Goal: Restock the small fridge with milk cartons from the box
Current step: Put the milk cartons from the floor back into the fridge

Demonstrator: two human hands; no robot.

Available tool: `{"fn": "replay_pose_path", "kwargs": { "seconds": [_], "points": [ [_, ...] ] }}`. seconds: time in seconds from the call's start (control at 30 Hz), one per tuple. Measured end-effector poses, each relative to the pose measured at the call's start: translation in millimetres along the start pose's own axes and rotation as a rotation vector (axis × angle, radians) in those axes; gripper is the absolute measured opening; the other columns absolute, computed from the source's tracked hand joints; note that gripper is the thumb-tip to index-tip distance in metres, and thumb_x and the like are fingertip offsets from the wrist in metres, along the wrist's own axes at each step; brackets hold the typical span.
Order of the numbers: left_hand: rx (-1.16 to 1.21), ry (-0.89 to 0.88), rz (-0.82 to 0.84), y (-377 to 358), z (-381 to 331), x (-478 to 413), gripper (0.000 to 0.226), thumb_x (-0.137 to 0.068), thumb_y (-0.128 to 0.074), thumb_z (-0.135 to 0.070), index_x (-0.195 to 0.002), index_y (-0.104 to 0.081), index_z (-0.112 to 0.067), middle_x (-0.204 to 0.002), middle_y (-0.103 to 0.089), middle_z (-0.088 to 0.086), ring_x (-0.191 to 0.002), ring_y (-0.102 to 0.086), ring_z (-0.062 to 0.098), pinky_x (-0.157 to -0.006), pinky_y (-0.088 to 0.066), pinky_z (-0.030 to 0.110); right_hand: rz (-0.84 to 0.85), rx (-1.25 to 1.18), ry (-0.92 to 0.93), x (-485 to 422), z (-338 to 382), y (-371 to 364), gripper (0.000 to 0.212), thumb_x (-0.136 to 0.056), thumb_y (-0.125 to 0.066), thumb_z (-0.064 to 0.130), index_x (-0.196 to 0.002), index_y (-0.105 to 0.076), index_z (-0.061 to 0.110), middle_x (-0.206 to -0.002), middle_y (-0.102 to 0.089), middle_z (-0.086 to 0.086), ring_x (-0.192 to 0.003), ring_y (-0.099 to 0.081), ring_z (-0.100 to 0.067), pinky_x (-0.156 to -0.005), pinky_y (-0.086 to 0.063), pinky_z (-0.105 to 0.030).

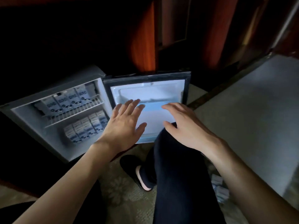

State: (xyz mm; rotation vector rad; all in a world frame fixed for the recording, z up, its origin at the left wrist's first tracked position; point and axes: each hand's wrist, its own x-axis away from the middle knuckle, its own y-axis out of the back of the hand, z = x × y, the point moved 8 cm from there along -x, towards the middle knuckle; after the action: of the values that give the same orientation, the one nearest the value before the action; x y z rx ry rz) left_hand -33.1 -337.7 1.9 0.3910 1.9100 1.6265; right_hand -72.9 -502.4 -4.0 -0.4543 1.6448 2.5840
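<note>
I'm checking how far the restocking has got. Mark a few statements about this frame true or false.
1. The fridge door stands open. True.
2. The left hand holds a carton. False: it is empty, with its fingers spread.
3. Milk cartons stand on the wire shelf, with more below it. True.
4. The door rack is packed with cartons. False: no carton shows in the door.
5. The right hand grips the door's edge. False: it is open and grips nothing.
</note>
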Motion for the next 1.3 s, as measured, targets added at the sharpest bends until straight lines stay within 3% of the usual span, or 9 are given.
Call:
{"fn": "replay_pose_path", "kwargs": {
  "seconds": [0.2, 0.33, 0.57, 0.73, 0.87, 0.97, 1.3],
  "points": [
    [0.054, -0.199, 0.018, -23.9, -101.0, -32.0, 0.057, -0.101, -0.042, -0.047, -0.152, -0.031, -0.026, -0.16, -0.026, -0.006, -0.148, -0.017, 0.014, -0.124, -0.005, 0.036, -0.107, -0.011, -0.162, 72.1, -76.1, 37.3, 0.05, -0.098, -0.053, 0.031, -0.145, -0.045, 0.017, -0.143, -0.047, 0.003, -0.134, -0.041, -0.017, -0.112, -0.034, -0.042],
    [0.098, -0.317, 0.05, -49.2, -154.7, -42.7, 0.056, -0.098, -0.045, -0.045, -0.15, -0.036, -0.026, -0.157, -0.032, -0.005, -0.145, -0.023, 0.014, -0.123, -0.009, 0.037, -0.061, -0.029, -0.275, 112.0, -119.7, 42.1, 0.052, -0.101, -0.047, 0.035, -0.149, -0.04, 0.018, -0.147, -0.043, 0.002, -0.139, -0.033, -0.015, -0.114, -0.031, -0.04],
    [0.096, -0.481, 0.113, -113.6, -228.3, -55.7, 0.048, -0.092, -0.05, -0.035, -0.137, -0.054, -0.017, -0.141, -0.054, 0.003, -0.132, -0.048, 0.025, -0.109, -0.038, 0.047, -0.031, -0.059, -0.467, 166.3, -188.4, 10.4, 0.052, -0.101, -0.05, 0.028, -0.15, -0.037, 0.017, -0.153, -0.039, -0.001, -0.141, -0.033, -0.017, -0.116, -0.029, -0.033],
    [-0.002, -0.504, 0.283, -186.3, -248.0, -69.0, 0.047, -0.096, -0.051, -0.034, -0.14, -0.049, -0.02, -0.145, -0.048, 0.0, -0.135, -0.041, 0.021, -0.115, -0.03, 0.04, 0.009, -0.11, -0.57, 196.8, -228.8, -35.1, 0.049, -0.1, -0.053, 0.027, -0.147, -0.043, 0.016, -0.15, -0.043, -0.001, -0.139, -0.037, -0.019, -0.114, -0.033, -0.036],
    [-0.031, -0.477, 0.408, -237.7, -250.7, -67.9, 0.036, -0.093, -0.053, -0.033, -0.128, -0.054, -0.023, -0.131, -0.056, -0.002, -0.127, -0.048, 0.02, -0.11, -0.034, 0.039, 0.027, -0.148, -0.617, 212.4, -253.5, -63.4, 0.049, -0.1, -0.054, 0.023, -0.146, -0.045, 0.012, -0.15, -0.044, -0.004, -0.139, -0.037, -0.021, -0.114, -0.032, -0.036],
    [-0.07, -0.419, 0.503, -282.7, -241.2, -55.2, 0.041, -0.094, -0.051, -0.03, -0.133, -0.051, -0.022, -0.138, -0.054, 0.001, -0.131, -0.046, 0.021, -0.109, -0.031, 0.041, 0.032, -0.173, -0.657, 224.9, -272.6, -89.6, 0.047, -0.097, -0.056, 0.022, -0.143, -0.048, 0.015, -0.145, -0.049, -0.002, -0.135, -0.042, -0.021, -0.112, -0.037, -0.041],
    [-0.002, -0.368, 0.639, -374.5, -232.7, -13.7, 0.039, -0.095, -0.052, -0.031, -0.131, -0.055, -0.018, -0.135, -0.057, 0.002, -0.127, -0.05, 0.022, -0.11, -0.033, 0.039, 0.093, -0.288, -0.77, 266.2, -306.5, -183.8, 0.045, -0.093, -0.063, 0.02, -0.137, -0.052, 0.016, -0.138, -0.053, -0.002, -0.126, -0.049, -0.022, -0.104, -0.044, -0.045]
  ]
}}
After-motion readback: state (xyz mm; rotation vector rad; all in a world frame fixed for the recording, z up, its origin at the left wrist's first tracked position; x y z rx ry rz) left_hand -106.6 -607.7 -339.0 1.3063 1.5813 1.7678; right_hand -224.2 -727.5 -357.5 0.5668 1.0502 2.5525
